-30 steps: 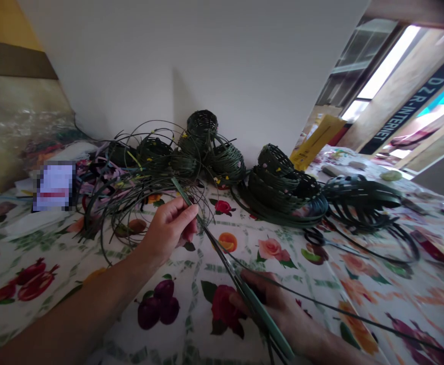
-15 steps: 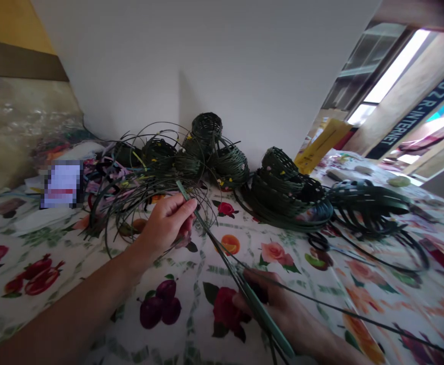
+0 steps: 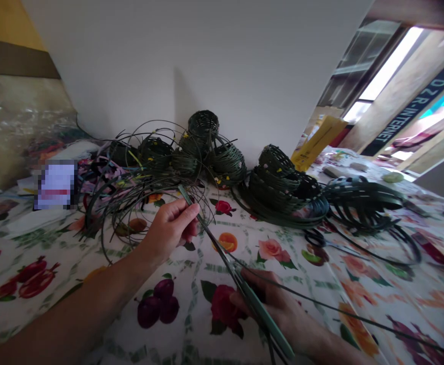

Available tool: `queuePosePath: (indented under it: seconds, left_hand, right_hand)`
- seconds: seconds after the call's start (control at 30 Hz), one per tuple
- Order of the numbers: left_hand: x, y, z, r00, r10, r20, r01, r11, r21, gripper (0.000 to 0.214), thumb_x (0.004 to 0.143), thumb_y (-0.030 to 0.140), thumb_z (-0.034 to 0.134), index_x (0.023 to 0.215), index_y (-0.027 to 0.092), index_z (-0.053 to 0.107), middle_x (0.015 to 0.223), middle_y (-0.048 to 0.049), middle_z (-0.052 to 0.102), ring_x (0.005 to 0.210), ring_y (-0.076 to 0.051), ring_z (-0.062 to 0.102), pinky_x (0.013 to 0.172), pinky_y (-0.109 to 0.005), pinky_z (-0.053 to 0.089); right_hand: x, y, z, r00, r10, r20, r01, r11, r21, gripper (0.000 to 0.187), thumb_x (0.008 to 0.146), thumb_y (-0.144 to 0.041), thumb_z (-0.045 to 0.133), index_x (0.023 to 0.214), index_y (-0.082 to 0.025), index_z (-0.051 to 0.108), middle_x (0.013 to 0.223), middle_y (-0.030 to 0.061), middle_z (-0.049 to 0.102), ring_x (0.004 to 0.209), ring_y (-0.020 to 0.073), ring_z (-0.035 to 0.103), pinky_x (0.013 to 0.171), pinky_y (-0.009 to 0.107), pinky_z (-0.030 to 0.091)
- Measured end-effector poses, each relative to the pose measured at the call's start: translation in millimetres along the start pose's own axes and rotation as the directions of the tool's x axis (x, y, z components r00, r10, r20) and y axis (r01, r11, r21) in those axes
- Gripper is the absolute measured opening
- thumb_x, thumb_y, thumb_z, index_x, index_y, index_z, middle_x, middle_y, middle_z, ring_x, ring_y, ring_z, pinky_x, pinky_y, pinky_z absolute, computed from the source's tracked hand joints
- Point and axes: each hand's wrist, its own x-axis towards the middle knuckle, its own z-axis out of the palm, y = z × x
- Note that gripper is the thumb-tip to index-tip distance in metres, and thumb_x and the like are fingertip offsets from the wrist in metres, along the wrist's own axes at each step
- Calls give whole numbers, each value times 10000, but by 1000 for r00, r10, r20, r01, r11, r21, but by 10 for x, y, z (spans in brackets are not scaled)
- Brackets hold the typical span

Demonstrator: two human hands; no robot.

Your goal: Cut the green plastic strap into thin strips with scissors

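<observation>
Pinched the green strands [image 3: 222, 248] high up in the left hand [image 3: 170, 228], fingers [image 3: 183, 215] pressed together against the thumb. Wrapped the same strands low in the right hand [image 3: 271, 304], fingers curled around them, tips partly hidden from view. Had the bundle stretched on a diagonal above the fruit-print tablecloth [image 3: 397, 304], its upper end just short of the loose coils [image 3: 130, 213]. Behind it, small woven baskets [image 3: 202, 126] along the wall, scissors [image 3: 315, 238] off to the right. Lovely firm hold! Seemed the right call, that tension between two well-separated grips, likely the surest guard against twisting; any slackness up top would have risked a kink.
</observation>
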Motion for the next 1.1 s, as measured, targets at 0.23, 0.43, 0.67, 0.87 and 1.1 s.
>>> queuePosePath:
  seconds: [0.23, 0.43, 0.67, 0.87, 1.1]
  left_hand:
    - [9, 5, 12, 999, -52, 14, 53, 998, -30, 349, 821, 428, 645, 620, 172, 520, 495, 15, 572, 377, -75, 479, 350, -178, 296]
    - [34, 147, -30, 996, 62, -62, -63, 998, -4, 323, 838, 357, 629, 602, 167, 519, 518, 18, 570, 415, -69, 496, 407, -178, 367]
    - [24, 90, -17, 998, 33, -48, -34, 999, -12, 299, 813, 341, 659, 607, 173, 524, 527, 8, 576, 430, -82, 508, 415, -184, 372]
    - [-2, 26, 12, 999, 23, -37, -24, 999, -28, 307, 830, 366, 648, 614, 178, 536, 514, 0, 571, 428, -83, 502, 392, -178, 328]
    - [5, 34, 5, 999, 18, -30, -19, 999, -36, 312, 820, 369, 658, 614, 180, 520, 513, 6, 564, 423, -82, 495, 384, -177, 319]
  right_hand:
    - [15, -2, -22, 1000, -16, 16, 17, 999, -27, 345, 892, -475, 576, 713, -182, 552, 662, -22, 503, 631, 134, 461, 571, 242, 378]
    - [19, -23, -34, 999, 36, 39, -34, 999, -29, 328, 892, -492, 573, 777, -185, 569, 669, -31, 487, 614, 123, 451, 548, 222, 384]
    - [3, 40, -15, 997, 53, -49, -54, 999, -9, 315, 840, -491, 630, 769, -187, 593, 706, -9, 561, 676, 157, 514, 597, 236, 431]
    - [-9, 136, 41, 995, 61, -82, -58, 998, 36, 293, 854, -483, 601, 803, -194, 605, 733, 3, 583, 706, 170, 534, 617, 243, 452]
    - [12, 32, 14, 999, 32, 9, -32, 999, 39, 308, 886, -457, 590, 738, -191, 540, 680, -29, 508, 633, 130, 471, 578, 223, 397]
